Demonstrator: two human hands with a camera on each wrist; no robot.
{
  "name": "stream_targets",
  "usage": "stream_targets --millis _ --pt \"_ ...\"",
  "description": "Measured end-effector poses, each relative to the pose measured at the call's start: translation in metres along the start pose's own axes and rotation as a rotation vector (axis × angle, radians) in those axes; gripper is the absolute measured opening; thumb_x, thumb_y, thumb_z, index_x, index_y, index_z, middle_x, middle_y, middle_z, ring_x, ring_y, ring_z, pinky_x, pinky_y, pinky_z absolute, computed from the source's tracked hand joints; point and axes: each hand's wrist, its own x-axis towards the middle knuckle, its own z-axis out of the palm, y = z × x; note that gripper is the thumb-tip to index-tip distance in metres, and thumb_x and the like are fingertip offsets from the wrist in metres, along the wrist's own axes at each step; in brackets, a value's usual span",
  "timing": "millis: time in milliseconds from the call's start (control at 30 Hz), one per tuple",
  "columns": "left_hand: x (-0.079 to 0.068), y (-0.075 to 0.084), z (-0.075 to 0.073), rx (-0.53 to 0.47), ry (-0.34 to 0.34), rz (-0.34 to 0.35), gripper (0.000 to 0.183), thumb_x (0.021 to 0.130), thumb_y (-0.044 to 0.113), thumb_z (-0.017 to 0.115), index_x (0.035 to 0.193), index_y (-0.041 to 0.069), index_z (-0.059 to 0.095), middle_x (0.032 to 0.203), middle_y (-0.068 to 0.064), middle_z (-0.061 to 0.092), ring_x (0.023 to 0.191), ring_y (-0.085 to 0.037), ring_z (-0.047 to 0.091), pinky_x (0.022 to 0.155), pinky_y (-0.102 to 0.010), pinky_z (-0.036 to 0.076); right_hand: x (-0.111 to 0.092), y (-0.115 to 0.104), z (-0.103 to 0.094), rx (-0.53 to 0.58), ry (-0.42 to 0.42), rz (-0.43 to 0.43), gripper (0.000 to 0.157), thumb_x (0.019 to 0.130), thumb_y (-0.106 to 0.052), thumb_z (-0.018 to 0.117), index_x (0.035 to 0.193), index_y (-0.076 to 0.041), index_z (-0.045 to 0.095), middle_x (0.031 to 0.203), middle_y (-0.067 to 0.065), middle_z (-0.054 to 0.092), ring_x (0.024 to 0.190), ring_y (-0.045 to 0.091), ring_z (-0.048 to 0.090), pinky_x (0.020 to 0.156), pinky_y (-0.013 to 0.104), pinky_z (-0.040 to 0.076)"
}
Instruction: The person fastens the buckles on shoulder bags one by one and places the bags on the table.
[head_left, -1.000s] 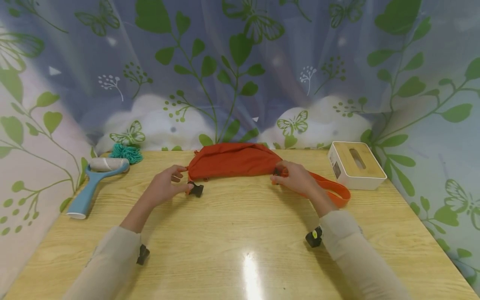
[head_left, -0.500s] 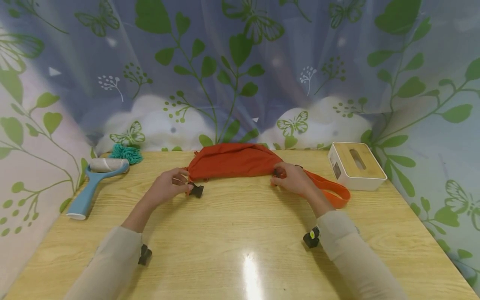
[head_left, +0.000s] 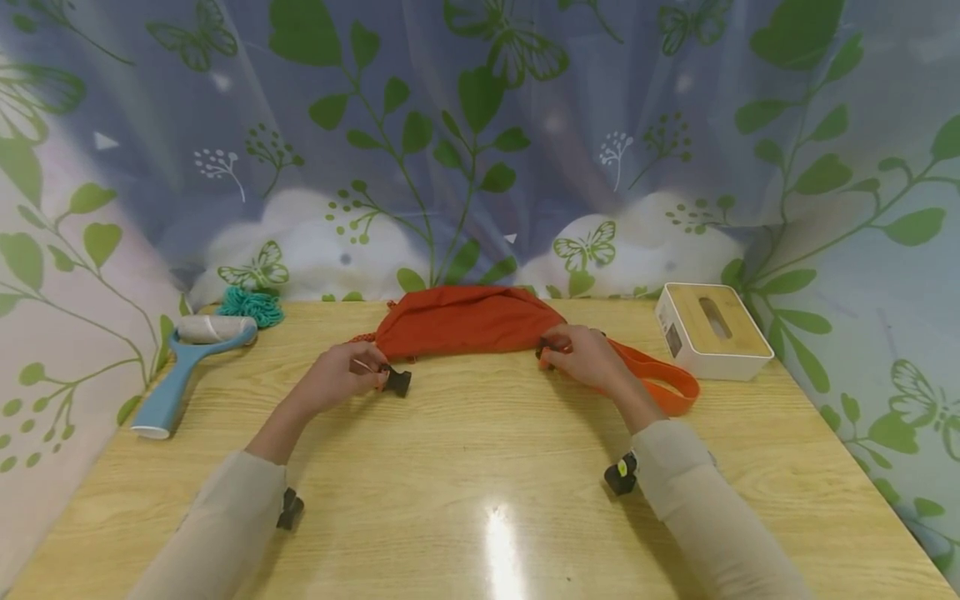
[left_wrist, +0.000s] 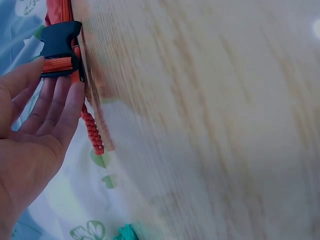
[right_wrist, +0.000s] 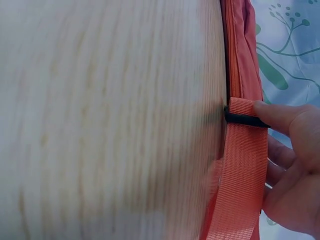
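A red waist bag (head_left: 472,321) lies along the back of the table in the head view. My left hand (head_left: 337,377) pinches a black side-release buckle (left_wrist: 60,40) by its orange webbing end, thumb on one side and fingers behind. A red braided cord (left_wrist: 92,132) hangs beside those fingers. At the bag's other end, my right hand (head_left: 588,358) pinches the orange strap (right_wrist: 240,170) by a black slider (right_wrist: 245,119), with the thumb on its edge. From there the strap loops out to the right on the table. The right fingertips are partly hidden behind the strap.
A blue-handled lint roller (head_left: 176,379) lies at the left, beside a bundle of teal yarn (head_left: 251,307). A white tissue box (head_left: 716,333) with a wooden top stands at the back right. Behind the wooden table (head_left: 480,467) hangs a leaf-patterned curtain (head_left: 480,150).
My left hand has turned slightly, and the buckle has shifted a little to the right. The braided cord now shows above that hand. My right hand has edged slightly left; the bag has stayed put.
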Motion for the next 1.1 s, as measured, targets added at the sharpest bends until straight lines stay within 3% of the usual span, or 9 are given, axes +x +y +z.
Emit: stream_targets --millis 200,467,867,1100 --pt "0.0 0.003 0.001 0.017 -0.013 0.027 0.015 0.097 0.01 0.07 0.11 0.003 0.068 0.106 -0.013 0.065 0.1 -0.034 0.067 0.074 -0.038 0.057 0.002 -0.003 -0.001 -0.02 0.013 -0.023 0.036 0.1 -0.022 0.067 0.129 -0.001 0.066 0.12 0.016 0.07 0.107 0.033 0.066 0.086 0.045 0.057" --pt "0.004 0.002 0.002 0.03 -0.032 0.068 0.012 0.094 0.009 0.073 0.104 0.005 0.067 0.105 -0.011 0.068 0.099 -0.034 0.069 0.077 -0.041 0.058 0.003 -0.005 0.0 -0.018 0.027 -0.029 0.031 0.099 -0.023 0.07 0.121 -0.001 0.069 0.114 0.014 0.071 0.102 0.032 0.067 0.084 0.045 0.057" --pt "0.004 0.003 0.003 0.041 0.002 0.07 0.01 0.095 0.011 0.073 0.1 0.006 0.067 0.1 -0.009 0.068 0.096 -0.03 0.068 0.079 -0.042 0.057 0.004 -0.01 0.004 0.005 0.018 -0.037 0.031 0.097 -0.025 0.072 0.12 -0.004 0.07 0.115 0.011 0.071 0.108 0.032 0.066 0.091 0.047 0.055" --pt "0.004 0.005 0.002 0.005 0.021 0.043 0.011 0.097 0.013 0.071 0.103 0.004 0.066 0.107 -0.013 0.067 0.097 -0.031 0.067 0.078 -0.042 0.058 0.004 -0.014 0.005 0.021 0.021 -0.027 0.029 0.097 -0.027 0.073 0.118 -0.007 0.07 0.114 0.008 0.071 0.107 0.029 0.066 0.091 0.047 0.054"
